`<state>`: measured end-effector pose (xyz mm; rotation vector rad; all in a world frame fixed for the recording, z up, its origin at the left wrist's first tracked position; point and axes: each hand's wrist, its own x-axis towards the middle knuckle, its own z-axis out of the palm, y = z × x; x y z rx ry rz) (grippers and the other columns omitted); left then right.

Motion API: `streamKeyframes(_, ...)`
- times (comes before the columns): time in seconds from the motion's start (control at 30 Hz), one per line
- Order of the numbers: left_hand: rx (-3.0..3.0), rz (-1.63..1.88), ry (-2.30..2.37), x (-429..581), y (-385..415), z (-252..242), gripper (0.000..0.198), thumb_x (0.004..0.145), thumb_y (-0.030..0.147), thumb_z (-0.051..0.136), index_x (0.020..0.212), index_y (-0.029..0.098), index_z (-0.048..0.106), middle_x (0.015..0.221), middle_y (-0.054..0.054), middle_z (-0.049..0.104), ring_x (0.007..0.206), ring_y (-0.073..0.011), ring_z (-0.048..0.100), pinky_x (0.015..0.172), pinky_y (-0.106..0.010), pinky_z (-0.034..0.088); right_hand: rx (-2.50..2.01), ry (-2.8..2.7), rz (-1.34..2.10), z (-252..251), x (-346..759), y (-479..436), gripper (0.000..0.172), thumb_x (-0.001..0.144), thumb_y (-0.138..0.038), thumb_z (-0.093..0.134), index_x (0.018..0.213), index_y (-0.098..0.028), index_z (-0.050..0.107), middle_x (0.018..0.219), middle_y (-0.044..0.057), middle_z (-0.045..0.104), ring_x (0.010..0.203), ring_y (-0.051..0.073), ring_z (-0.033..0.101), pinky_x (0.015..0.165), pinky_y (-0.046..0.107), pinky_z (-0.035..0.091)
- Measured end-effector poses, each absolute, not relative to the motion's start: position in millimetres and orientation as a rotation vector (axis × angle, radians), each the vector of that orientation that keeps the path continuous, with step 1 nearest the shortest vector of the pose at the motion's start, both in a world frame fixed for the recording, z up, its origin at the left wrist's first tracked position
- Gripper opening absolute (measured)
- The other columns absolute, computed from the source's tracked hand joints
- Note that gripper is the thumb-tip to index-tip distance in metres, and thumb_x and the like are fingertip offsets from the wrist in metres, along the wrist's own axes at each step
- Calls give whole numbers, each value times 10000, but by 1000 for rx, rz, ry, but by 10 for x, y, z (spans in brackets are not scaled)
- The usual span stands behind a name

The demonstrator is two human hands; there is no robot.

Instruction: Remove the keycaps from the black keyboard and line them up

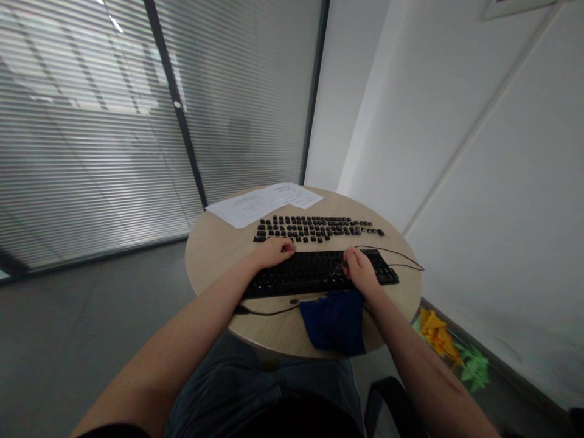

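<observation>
A black keyboard (301,281) lies near the front of the round table, its keycaps removed over at least part of it. Loose black keycaps (314,228) are laid out in rows just behind it. My left hand (275,252) rests at the keyboard's back left edge, fingers curled into a pinch; whatever they hold is too small to make out. Over the keyboard's right part, my right hand (360,269) is closed on what looks like a wire keycap puller (337,267), its thin wires pointing left. A blue cloth (335,322) lies in front of that hand.
Printed papers (255,205) lie at the back left of the round wooden table (207,255). A black cable (401,254) loops off the keyboard's right side, and another cable (269,313) runs along the front. Orange and green crumpled material (438,334) sits on the floor by the wall.
</observation>
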<state>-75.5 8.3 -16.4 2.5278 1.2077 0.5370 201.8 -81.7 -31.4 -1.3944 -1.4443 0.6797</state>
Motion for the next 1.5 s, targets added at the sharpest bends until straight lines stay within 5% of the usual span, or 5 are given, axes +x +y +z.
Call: streamKeyframes(1.5, 2496, 517, 1206, -774, 106, -175, 169, 867, 291, 579, 930, 197, 705, 885, -26, 723, 814, -181, 653, 770, -284, 477, -1351, -1467, 752, -350, 2041, -805, 263, 920, -447, 448, 760, -245, 501, 496, -56, 484, 451, 152, 478, 453, 257, 349)
